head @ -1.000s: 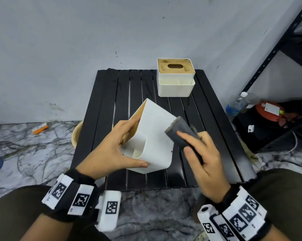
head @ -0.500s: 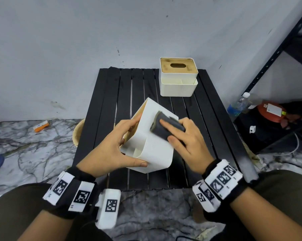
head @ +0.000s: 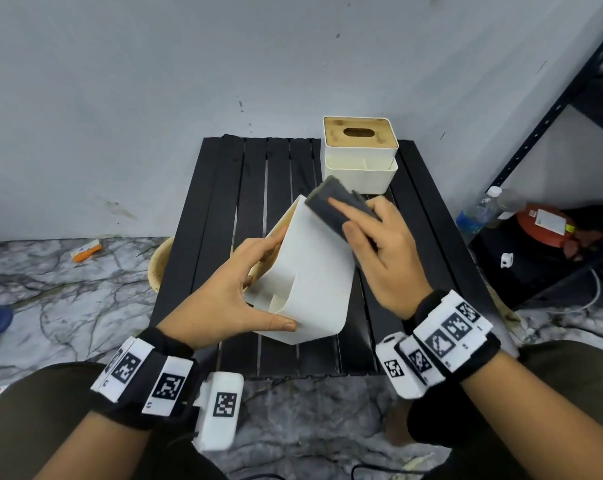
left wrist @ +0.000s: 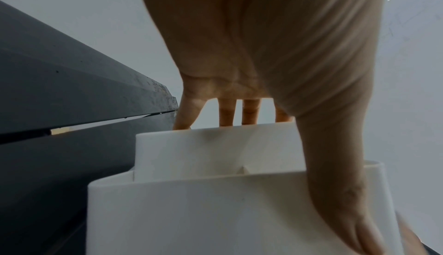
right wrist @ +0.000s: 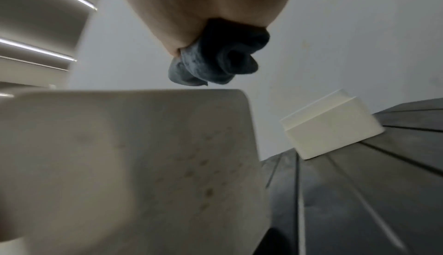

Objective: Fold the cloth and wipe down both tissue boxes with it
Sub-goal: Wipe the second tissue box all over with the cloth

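On the black slatted table [head: 224,188] a white tissue box [head: 314,278] with a wooden lid is tipped on edge. My left hand [head: 224,292] grips it, fingers on the lid side and thumb on the near face. In the left wrist view the left hand [left wrist: 275,50] reaches over the tissue box [left wrist: 239,211]. My right hand [head: 379,251] holds the folded grey cloth [head: 334,206] against the box's far upper edge. In the right wrist view the cloth [right wrist: 215,58] bunches under the palm above the tissue box [right wrist: 143,164]. A second tissue box [head: 360,168] stands upright at the back right, also seen as the second tissue box [right wrist: 330,124].
A black metal shelf frame [head: 553,105] rises at the right, with a water bottle [head: 477,216] and a red container [head: 542,223] at its foot. A beige bowl [head: 158,268] pokes out under the table's left edge. An orange item [head: 87,250] lies on the marble floor.
My right hand has carried the cloth from beside the box onto its side face, then up along it to the far upper edge. The left hand has kept its hold.
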